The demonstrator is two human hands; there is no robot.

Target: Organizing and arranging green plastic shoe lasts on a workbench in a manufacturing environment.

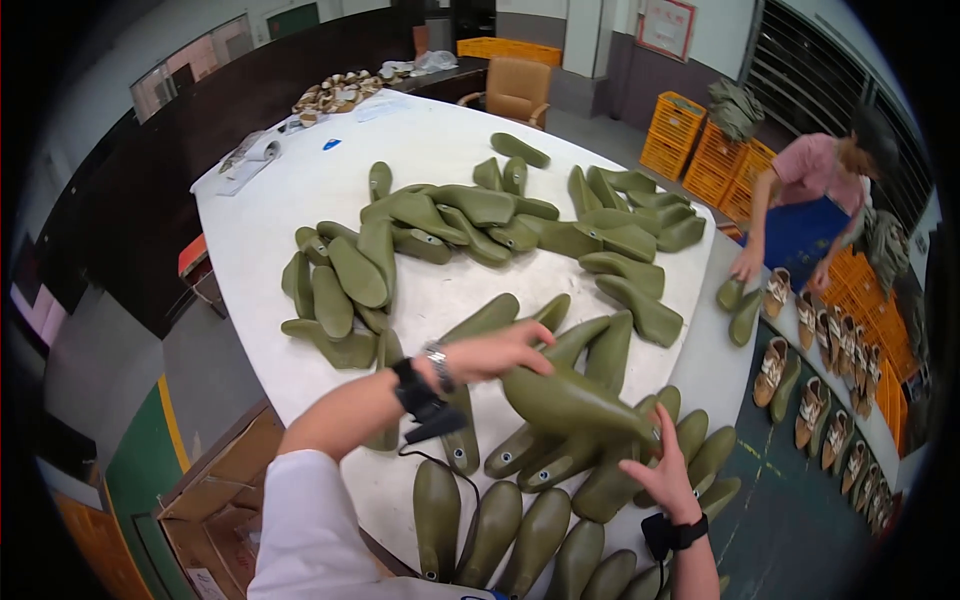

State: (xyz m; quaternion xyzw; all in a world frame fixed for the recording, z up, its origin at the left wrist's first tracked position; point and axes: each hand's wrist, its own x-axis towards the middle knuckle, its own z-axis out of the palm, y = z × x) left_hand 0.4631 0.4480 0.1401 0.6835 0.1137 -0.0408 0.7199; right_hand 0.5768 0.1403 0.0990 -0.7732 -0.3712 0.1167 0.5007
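A large olive-green shoe last (575,402) is raised a little above the others on the white table, tilted with its narrow end to the right. My left hand (497,354) grips its left end from above, fingers curled over the edge. At its right end my right hand (668,472) has fingers and thumb around the tip; part of that contact is hidden. Beneath are more green lasts (548,462) with round metal-rimmed holes. Nearest me, several lasts (490,528) lie side by side in a row.
A heap of green lasts (430,215) covers the middle of the white table (255,215). To the right a co-worker (815,190) handles lasts beside rows of shoes (770,372). Orange crates (675,130) and a brown chair (518,88) stand behind; a cardboard box (215,500) is at lower left.
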